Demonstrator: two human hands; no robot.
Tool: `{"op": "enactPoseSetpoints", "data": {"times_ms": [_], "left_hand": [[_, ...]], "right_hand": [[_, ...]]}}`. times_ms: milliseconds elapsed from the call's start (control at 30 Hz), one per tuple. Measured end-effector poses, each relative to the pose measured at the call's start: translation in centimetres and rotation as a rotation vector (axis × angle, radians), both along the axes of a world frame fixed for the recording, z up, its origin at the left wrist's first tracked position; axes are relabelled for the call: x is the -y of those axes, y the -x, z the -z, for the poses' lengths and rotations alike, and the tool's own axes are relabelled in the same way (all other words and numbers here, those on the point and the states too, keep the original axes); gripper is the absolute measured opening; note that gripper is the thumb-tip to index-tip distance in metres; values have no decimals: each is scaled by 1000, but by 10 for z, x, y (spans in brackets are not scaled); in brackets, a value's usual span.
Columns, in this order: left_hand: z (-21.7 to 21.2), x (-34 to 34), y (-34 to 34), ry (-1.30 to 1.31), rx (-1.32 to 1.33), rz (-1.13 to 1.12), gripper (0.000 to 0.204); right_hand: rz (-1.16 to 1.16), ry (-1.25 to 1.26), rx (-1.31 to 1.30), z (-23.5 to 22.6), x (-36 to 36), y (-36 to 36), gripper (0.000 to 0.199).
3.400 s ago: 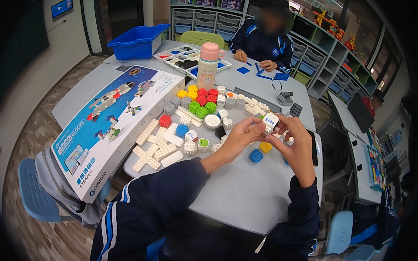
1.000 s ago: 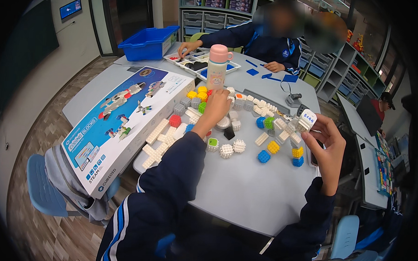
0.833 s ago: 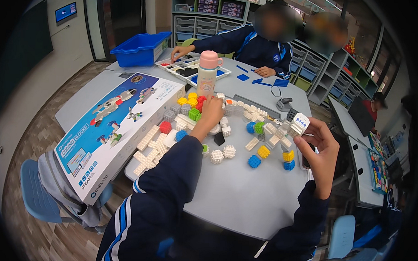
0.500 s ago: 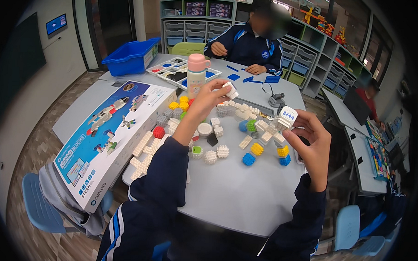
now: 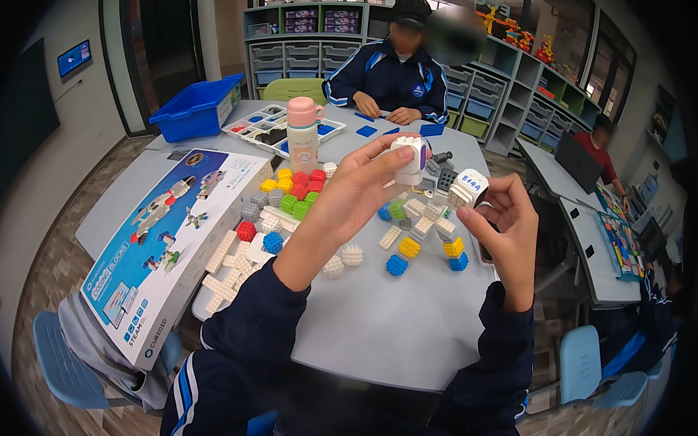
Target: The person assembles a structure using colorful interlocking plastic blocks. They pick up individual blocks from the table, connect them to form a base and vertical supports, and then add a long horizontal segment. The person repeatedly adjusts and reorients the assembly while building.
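Observation:
Between the thumb and fingers of my left hand is a white studded block with a dark purple face, raised above the table. My right hand pinches a white cube block with blue handwriting on top. The two blocks are apart, side by side. Below them stands a built shape of white blocks, with a yellow block and a blue block at one foot. Whether the cube touches this shape I cannot tell. My left forearm hides part of the loose blocks.
Loose red blocks and several other coloured ones lie left of centre. A pink-lidded bottle, a sorting tray and a blue bin stand behind. A large box lies left. Across the table a person handles blue pieces.
My left hand has brought its white block right and nearer to the cube in my right hand. The view has shifted slightly. The person opposite has brought both hands together over blue pieces.

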State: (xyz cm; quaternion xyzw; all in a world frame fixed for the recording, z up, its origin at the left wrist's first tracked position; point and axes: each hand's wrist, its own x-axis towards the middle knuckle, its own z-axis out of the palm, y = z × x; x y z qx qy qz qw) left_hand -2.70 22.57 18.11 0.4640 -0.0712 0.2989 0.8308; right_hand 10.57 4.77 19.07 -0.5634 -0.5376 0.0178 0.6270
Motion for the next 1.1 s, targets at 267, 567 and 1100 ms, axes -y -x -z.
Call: {"op": "enactPoseSetpoints", "data": {"times_ms": [267, 567, 1100], "left_hand": [[59, -71, -4, -1040, -436, -713, 39], [154, -129, -32, -955, -628, -878, 37], [138, -196, -80, -1114, -833, -792, 34]], "right_hand": [[31, 42, 70, -1, 2, 2, 35], [30, 88, 140, 3, -7, 4, 35], [62, 113, 192, 4, -8, -3, 35]]}}
